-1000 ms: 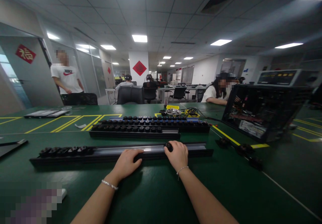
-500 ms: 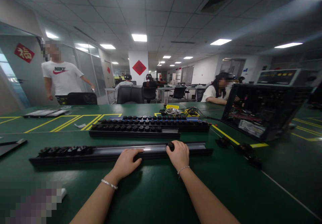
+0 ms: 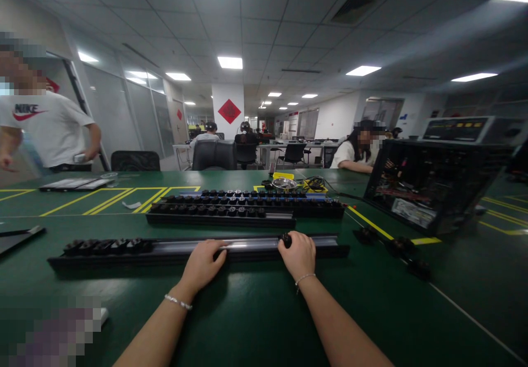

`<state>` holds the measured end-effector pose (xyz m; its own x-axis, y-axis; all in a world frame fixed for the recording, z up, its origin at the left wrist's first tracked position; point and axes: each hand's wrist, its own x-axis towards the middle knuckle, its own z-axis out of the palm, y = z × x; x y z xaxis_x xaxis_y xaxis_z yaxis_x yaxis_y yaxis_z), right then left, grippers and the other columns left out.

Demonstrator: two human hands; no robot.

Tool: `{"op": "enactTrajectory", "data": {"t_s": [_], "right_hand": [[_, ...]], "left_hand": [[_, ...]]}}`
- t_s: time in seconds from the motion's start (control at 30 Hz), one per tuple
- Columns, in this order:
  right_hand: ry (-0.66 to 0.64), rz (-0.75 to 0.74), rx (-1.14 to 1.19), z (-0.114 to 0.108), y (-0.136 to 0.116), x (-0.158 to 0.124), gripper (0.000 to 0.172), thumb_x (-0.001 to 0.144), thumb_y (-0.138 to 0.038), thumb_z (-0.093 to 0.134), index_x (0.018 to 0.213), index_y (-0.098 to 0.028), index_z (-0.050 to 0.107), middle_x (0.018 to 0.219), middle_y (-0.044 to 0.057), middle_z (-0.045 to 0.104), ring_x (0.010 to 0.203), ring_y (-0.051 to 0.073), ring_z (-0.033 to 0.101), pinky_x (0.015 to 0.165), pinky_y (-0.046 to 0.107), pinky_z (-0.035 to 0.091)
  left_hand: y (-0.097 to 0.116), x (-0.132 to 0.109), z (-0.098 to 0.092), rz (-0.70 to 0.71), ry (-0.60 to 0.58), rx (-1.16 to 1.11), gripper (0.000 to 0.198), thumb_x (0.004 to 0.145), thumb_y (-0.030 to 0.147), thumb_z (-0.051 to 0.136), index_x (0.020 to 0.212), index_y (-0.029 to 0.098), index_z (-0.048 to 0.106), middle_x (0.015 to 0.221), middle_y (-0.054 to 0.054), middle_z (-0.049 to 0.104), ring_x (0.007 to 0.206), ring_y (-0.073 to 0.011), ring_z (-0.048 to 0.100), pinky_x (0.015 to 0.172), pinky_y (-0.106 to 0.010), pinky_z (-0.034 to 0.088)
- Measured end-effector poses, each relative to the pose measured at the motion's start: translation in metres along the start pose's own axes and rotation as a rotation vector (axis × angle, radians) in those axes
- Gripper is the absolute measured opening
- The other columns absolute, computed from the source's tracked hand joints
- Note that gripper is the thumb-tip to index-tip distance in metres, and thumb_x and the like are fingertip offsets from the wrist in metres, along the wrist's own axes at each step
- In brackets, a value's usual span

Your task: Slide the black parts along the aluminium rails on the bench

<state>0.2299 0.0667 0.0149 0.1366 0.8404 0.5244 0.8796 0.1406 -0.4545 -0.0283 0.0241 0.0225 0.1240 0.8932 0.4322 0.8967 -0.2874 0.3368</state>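
Observation:
A long black rail (image 3: 251, 256) with a pale shiny channel lies across the near part of the green table. Several black round parts (image 3: 105, 246) sit in its left end. My left hand (image 3: 205, 262) rests on the rail's middle, fingers over the channel and thumb apart, holding nothing visible. Farther right, my right hand (image 3: 300, 254) grips a small black part (image 3: 285, 240) at the channel. Behind this rail stand shorter rails (image 3: 223, 220) filled with similar black parts.
An open computer case (image 3: 416, 191) stands at the right, near loose black parts (image 3: 400, 246). Cables (image 3: 315, 183) and a metal dish (image 3: 284, 182) lie at the back. One person (image 3: 51, 127) stands at the left; another (image 3: 355, 149) sits beyond the case.
My right hand has moved slightly right along the rail with the black part. My left hand has shifted a little left. The standing person has moved left and closer.

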Motion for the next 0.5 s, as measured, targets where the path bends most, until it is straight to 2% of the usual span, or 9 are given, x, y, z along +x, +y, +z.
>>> {"op": "enactTrajectory", "data": {"t_s": [0.1, 0.17, 0.27, 0.37, 0.5], "right_hand": [[0.002, 0.000, -0.013, 0.000, 0.002, 0.001, 0.020, 0.074, -0.032, 0.049, 0.084, -0.018, 0.060, 0.092, 0.007, 0.064, 0.095, 0.022, 0.052, 0.093, 0.037, 0.025], [0.008, -0.001, -0.017, 0.001, 0.002, 0.001, 0.020, 0.074, -0.032, 0.049, 0.084, -0.018, 0.060, 0.092, 0.008, 0.064, 0.095, 0.022, 0.051, 0.092, 0.037, 0.025], [0.017, 0.000, -0.022, 0.002, 0.002, 0.001, 0.021, 0.074, -0.032, 0.049, 0.085, -0.018, 0.060, 0.093, 0.007, 0.064, 0.095, 0.022, 0.051, 0.092, 0.037, 0.025], [0.015, -0.005, -0.022, 0.002, 0.002, 0.000, 0.020, 0.074, -0.032, 0.049, 0.084, -0.018, 0.060, 0.092, 0.007, 0.064, 0.094, 0.021, 0.051, 0.091, 0.036, 0.026], [0.018, -0.001, -0.015, 0.000, 0.002, 0.000, 0.019, 0.074, -0.032, 0.049, 0.082, -0.018, 0.059, 0.090, 0.007, 0.064, 0.094, 0.021, 0.051, 0.091, 0.036, 0.026]], "left_hand": [[-0.005, 0.001, -0.008, -0.151, 0.214, 0.139, 0.027, 0.081, 0.030, 0.041, 0.096, 0.022, 0.062, 0.107, -0.004, 0.063, 0.108, -0.0215, 0.050, 0.096, -0.036, 0.035], [-0.013, 0.000, -0.014, -0.329, 0.406, 0.253, 0.028, 0.080, 0.030, 0.041, 0.096, 0.020, 0.062, 0.118, -0.007, 0.056, 0.114, -0.0243, 0.044, 0.098, -0.039, 0.032], [-0.033, -0.004, -0.021, -0.617, 0.607, 0.335, 0.033, 0.078, 0.033, 0.043, 0.102, 0.018, 0.059, 0.132, -0.010, 0.041, 0.121, -0.0290, 0.035, 0.098, -0.044, 0.030], [-0.058, -0.011, -0.026, -0.848, 0.708, 0.272, 0.041, 0.076, 0.039, 0.046, 0.109, 0.016, 0.056, 0.135, -0.014, 0.034, 0.123, -0.0328, 0.031, 0.098, -0.048, 0.029], [-0.079, -0.017, -0.029, -0.983, 0.670, 0.172, 0.044, 0.074, 0.043, 0.047, 0.108, 0.018, 0.057, 0.135, -0.014, 0.033, 0.123, -0.0351, 0.032, 0.098, -0.050, 0.029]]}}
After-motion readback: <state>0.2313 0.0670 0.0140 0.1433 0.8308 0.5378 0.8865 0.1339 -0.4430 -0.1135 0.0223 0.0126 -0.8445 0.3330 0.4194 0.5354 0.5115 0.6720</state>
